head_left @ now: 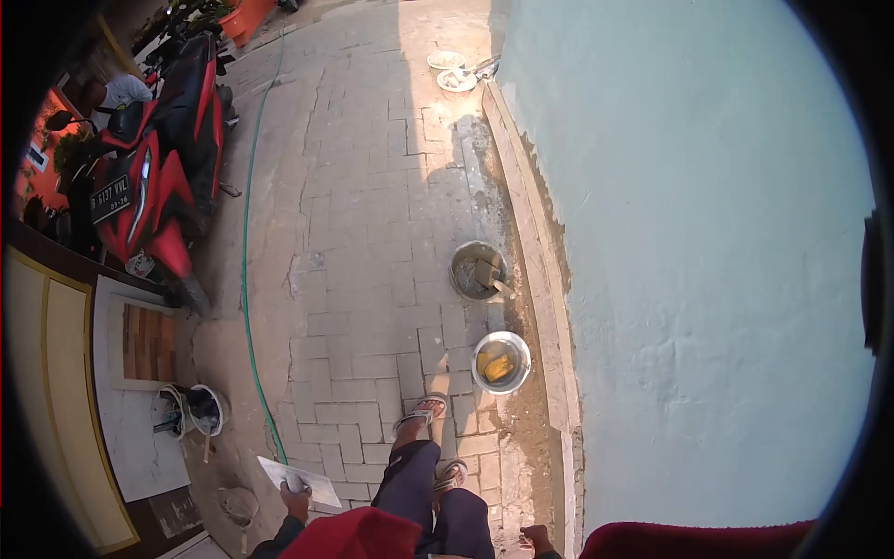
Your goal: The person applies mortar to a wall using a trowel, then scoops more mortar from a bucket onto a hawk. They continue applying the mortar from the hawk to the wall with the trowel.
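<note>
My left hand (296, 504) grips a flat, pale rectangular board (312, 486) at the lower left; a small grey rounded part shows beside the fingers. At the bottom edge, my right hand (535, 538) hangs low by the wall with its fingers curled and nothing visible in them. Ahead of my feet stands a white bucket (524, 352) of water with a yellow cloth or sponge (498, 367) in it. Just beyond is a dark bucket (454, 271) holding grey mix and a tool with a pale handle (504, 290).
A pale blue wall (698, 279) runs along the right, with a wooden plank (535, 242) at its foot. On the left are a green hose (247, 279), a parked red motorbike (168, 205) and two pails (207, 415). White basins (456, 81) lie farther up the paving.
</note>
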{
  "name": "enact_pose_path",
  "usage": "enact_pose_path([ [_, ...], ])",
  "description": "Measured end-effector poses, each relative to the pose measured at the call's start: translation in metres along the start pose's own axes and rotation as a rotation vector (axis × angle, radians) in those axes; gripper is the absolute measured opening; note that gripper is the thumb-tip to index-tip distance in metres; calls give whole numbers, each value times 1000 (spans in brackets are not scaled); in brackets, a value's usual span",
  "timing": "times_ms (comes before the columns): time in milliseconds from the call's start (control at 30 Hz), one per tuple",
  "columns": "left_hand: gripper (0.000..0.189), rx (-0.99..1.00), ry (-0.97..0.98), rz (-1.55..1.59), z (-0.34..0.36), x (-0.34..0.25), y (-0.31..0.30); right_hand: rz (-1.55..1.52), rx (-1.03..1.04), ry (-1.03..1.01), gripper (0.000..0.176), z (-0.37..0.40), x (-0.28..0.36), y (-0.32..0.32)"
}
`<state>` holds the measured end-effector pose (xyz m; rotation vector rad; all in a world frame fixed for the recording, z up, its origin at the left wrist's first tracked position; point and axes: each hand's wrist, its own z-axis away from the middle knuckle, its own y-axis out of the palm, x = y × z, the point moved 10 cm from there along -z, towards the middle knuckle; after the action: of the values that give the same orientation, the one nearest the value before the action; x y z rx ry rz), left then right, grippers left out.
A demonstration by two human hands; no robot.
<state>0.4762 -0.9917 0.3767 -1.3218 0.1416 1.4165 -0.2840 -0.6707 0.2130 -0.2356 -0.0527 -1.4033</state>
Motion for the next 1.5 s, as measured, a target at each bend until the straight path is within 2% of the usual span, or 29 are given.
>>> enact_pose_path([
  [33,53,-27,-108,-42,27,7,-23,354,-36,-271,20,14,30,-8],
  [67,53,-55,-211,-83,52,13,-40,-454,-65,298,12,75,49,-20],
  [133,54,-116,-342,-111,88,29,-59,-535,12,196,9,105,114,-45],
  [167,54,-141,-384,-115,98,28,-63,-1046,730,60,13,34,83,-19],
  [200,54,-157,-417,-112,104,30,-61,-543,141,133,30,64,124,-70],
  [267,55,-213,-478,-76,118,38,-60,-772,203,172,24,105,216,-73],
  [333,55,-278,-565,1,155,69,-57,-546,173,187,15,51,250,-117],
  [367,56,-319,-623,85,176,94,-48,-229,381,-44,17,83,327,-106],
  [400,56,-376,-678,223,192,96,-36,-508,122,187,21,98,374,-116],
  [433,57,-120,-702,-255,201,27,-40,-313,47,133,15,93,432,-124],
  [467,76,-364,-788,170,212,94,-20,-137,-8,62,11,86,483,-124],
  [500,95,-319,-733,-287,208,25,-33,25,-76,0,13,93,547,-117],
  [567,75,-393,-762,-143,220,3,-13,233,-78,-198,23,112,672,-89],
  [633,71,-441,-798,-22,236,0,7,173,-23,-491,28,141,776,-66],
  [667,80,-453,-750,7,247,-17,13,256,-62,-585,26,178,821,-45],
  [733,109,-475,-842,100,282,30,53,291,-21,-749,28,221,876,-11],
  [767,111,-470,-868,167,305,20,61,324,20,-816,31,237,891,5],
  [867,115,-509,-906,270,372,42,97,427,103,-875,36,249,896,51],
  [900,115,-647,-854,326,403,91,128,497,125,-850,32,231,893,64],
  [933,115,-681,-859,334,433,90,135,571,144,-822,29,206,886,78],
  [1000,96,-799,-898,294,498,84,137,511,417,-740,29,180,848,129],
  [1033,84,-885,-854,455,525,64,131,543,398,-610,32,176,824,158],
  [1100,60,-1063,-801,595,584,66,141,807,367,-646,40,207,759,221],
  [1133,63,-1125,-907,696,612,65,148,948,441,-641,40,228,724,254],
  [1167,67,-1092,-1092,517,642,79,154,1089,517,-641,39,250,692,285],
  [1200,70,-1327,-1085,413,670,85,163,1173,593,-696,37,279,663,315],
  [1267,63,-1322,-1088,619,691,61,155,1278,673,-766,36,322,620,365],
  [1333,56,-1319,-1231,518,717,52,155,1331,801,-783,33,353,580,415],
  [1500,47,-1480,-1211,727,746,62,179,1523,848,-796,33,387,507,547],
])
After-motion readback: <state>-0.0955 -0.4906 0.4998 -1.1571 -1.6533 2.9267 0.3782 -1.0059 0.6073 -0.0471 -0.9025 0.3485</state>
